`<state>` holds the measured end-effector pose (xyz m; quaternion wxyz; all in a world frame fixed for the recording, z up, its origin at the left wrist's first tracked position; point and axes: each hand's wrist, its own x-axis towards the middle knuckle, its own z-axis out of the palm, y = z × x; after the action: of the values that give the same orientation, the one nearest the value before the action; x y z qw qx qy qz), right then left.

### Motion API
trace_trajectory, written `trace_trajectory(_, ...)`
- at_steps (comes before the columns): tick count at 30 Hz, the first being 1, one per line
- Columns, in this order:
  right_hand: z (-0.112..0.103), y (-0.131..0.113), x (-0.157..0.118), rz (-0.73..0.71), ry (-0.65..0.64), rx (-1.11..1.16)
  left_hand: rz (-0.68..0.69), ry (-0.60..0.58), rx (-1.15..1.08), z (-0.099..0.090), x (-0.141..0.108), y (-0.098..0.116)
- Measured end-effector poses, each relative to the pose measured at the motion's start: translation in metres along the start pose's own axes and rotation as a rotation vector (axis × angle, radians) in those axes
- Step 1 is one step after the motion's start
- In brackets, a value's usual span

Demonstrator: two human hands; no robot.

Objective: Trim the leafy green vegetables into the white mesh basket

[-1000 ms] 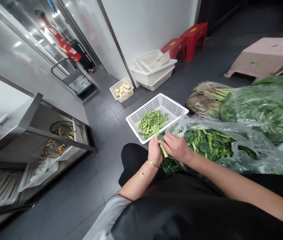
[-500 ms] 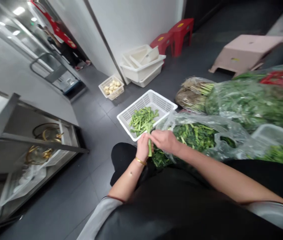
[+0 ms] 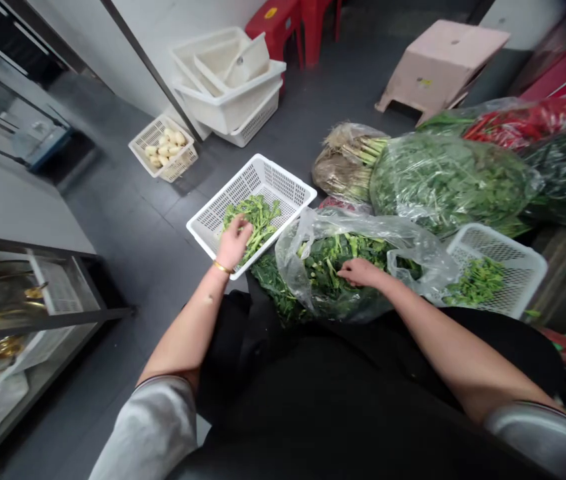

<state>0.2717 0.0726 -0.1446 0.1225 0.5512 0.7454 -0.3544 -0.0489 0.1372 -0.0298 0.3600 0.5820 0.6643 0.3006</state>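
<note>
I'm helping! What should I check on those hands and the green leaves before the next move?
1. Left hand touching the greens in the white plastic basket: ok.
2. Right hand inside the clear plastic bag: ok.
3. All the loose leaves inside that bag: not ok, some leaves sit outside it.
4. Second white basket within view on the right, with greens in it: ok.
5. Right fingers pinching a stem: cannot tell from this view.
</note>
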Motion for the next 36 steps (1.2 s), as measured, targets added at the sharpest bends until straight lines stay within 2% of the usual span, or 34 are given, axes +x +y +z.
trace_trajectory(1,0.003,0.012,0.010,0.059,-0.011,-0.001,0.123,-0.139,0.060,0.016,-0.011,0.003)
trace_trajectory(3,0.015,0.020,0.031,0.124,-0.025,-0.002,0.290,-0.422,0.169,0.050,-0.028,0.005)
trace_trajectory(6,0.048,0.001,0.060,0.080,-0.075,0.029,0.304,-0.693,0.386,0.090,-0.031,-0.005)
trace_trajectory(8,0.072,-0.012,0.069,0.036,-0.148,0.056,0.247,-0.801,0.634,0.101,-0.022,-0.016)
trace_trajectory(11,0.101,-0.010,0.056,0.058,-0.244,0.075,0.244,-0.899,0.894,0.097,-0.008,-0.020)
trace_trajectory(15,0.123,0.018,0.010,0.132,-0.389,0.133,0.501,-0.995,0.924,0.074,-0.011,-0.002)
trace_trajectory(18,0.125,0.028,-0.009,0.141,-0.456,0.203,0.611,-1.035,0.923,0.055,-0.019,0.010)
trace_trajectory(20,0.115,0.030,-0.002,0.151,-0.392,0.222,0.630,-1.044,0.919,0.046,-0.023,0.012)
trace_trajectory(23,0.092,0.029,0.029,0.185,-0.154,0.180,0.612,-1.038,0.938,0.040,-0.025,0.012)
trace_trajectory(25,0.081,0.019,0.053,0.182,-0.010,0.132,0.595,-1.032,0.963,0.039,-0.026,0.012)
trace_trajectory(27,0.080,-0.001,0.071,0.162,0.068,0.088,0.588,-1.027,0.976,0.041,-0.026,0.013)
trace_trajectory(30,0.095,-0.032,0.087,0.182,0.130,0.032,0.590,-1.019,0.948,0.043,-0.024,0.014)
trace_trajectory(32,0.103,-0.037,0.092,0.206,0.145,0.005,0.595,-1.024,0.913,0.044,-0.022,0.012)
trace_trajectory(34,0.102,-0.023,0.094,0.196,0.124,-0.002,0.597,-1.039,0.882,0.043,-0.020,0.010)
trace_trajectory(36,0.096,0.004,0.091,0.167,0.087,0.006,0.586,-1.045,0.865,0.042,-0.019,0.009)
